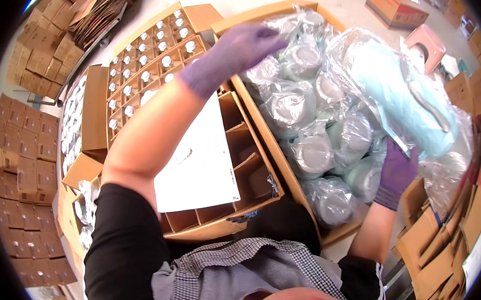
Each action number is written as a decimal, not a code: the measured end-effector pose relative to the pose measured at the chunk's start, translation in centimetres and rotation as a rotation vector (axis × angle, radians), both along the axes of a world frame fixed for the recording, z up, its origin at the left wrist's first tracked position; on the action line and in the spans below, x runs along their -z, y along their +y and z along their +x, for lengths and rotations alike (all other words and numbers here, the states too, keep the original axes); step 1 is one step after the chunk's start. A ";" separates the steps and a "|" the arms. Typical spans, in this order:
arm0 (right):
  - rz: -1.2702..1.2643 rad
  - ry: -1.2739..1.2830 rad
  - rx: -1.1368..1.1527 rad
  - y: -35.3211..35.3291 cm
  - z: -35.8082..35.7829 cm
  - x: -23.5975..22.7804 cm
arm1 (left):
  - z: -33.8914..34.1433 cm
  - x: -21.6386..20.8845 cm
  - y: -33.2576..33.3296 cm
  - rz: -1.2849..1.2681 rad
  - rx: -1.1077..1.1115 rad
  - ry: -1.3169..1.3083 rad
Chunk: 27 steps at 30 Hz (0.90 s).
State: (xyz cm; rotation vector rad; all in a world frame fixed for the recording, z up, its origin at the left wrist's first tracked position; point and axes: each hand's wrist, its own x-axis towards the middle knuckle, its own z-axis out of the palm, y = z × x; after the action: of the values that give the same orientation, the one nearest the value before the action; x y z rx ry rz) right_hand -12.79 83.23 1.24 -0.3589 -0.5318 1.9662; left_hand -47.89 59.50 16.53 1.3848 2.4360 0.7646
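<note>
My right hand, in a purple glove, grips the lower side of a pale blue jug wrapped in clear plastic. The jug is tilted, with its long handle on the right side. My left hand, also gloved in purple, is above the near-left rim of a large carton; its fingers are stretched out, slightly blurred, and hold nothing that shows. Inside that carton lie several plastic-wrapped jugs with round ends facing up. A white sheet lies over a divided carton below my left forearm.
Left of my forearm, a divided carton holds several white-capped bottles. Stacked brown boxes line the left side, with flattened cardboard behind. A pink stool and a box stand at the far right. Cardboard pieces lean nearer me.
</note>
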 end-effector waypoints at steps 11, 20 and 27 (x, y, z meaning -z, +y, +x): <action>0.401 0.063 -0.501 -14.3 7.2 -5.0 | 18.8 -1.2 -24.4 0.890 -0.186 -1.118; 1.176 -0.135 -1.052 -40.9 -1.3 -12.5 | 21.9 -11.6 -38.1 1.307 -0.339 -0.980; 2.592 -0.137 -0.599 -40.7 -0.5 -9.9 | 25.7 -3.3 -46.1 0.935 -0.372 -0.236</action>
State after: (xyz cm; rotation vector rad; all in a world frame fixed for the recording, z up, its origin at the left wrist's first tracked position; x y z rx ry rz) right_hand -13.29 42.50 11.10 1.3689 -2.6526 0.2662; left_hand -22.14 13.37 19.84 0.9386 2.2173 2.2041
